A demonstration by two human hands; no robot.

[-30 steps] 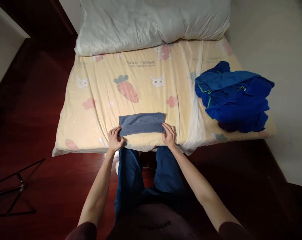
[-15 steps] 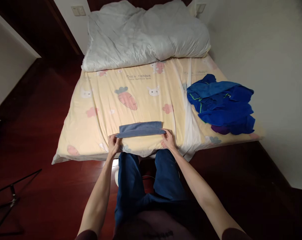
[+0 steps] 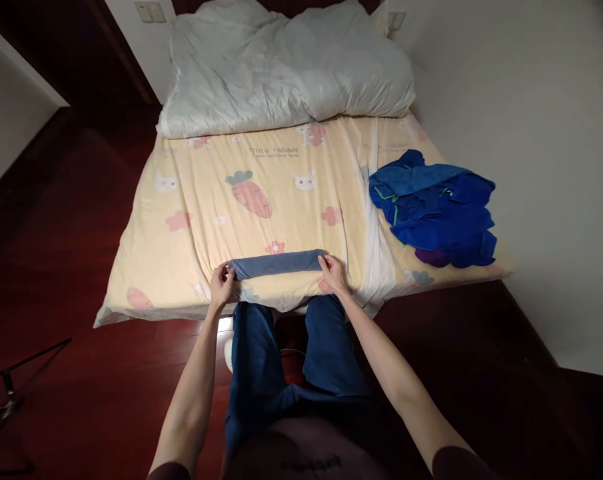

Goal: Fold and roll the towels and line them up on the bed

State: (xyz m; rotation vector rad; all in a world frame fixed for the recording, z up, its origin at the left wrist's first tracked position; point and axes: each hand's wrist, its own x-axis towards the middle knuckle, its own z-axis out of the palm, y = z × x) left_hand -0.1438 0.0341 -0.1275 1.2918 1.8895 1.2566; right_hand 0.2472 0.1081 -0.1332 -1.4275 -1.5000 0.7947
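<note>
1. Your left hand [image 3: 222, 285] pinches one end of the gray-blue cloth [image 3: 276, 265].
2. Your right hand [image 3: 334, 273] pinches the other end with its thumb and fingers.
3. The cloth is a long, thin strip between your hands, over the yellow sheet [image 3: 294, 217].
4. To the right of your right hand is a messy blue pile [image 3: 441, 210].
5. Far ahead of both hands is a puffy, pale quilt [image 3: 281, 73].
</note>
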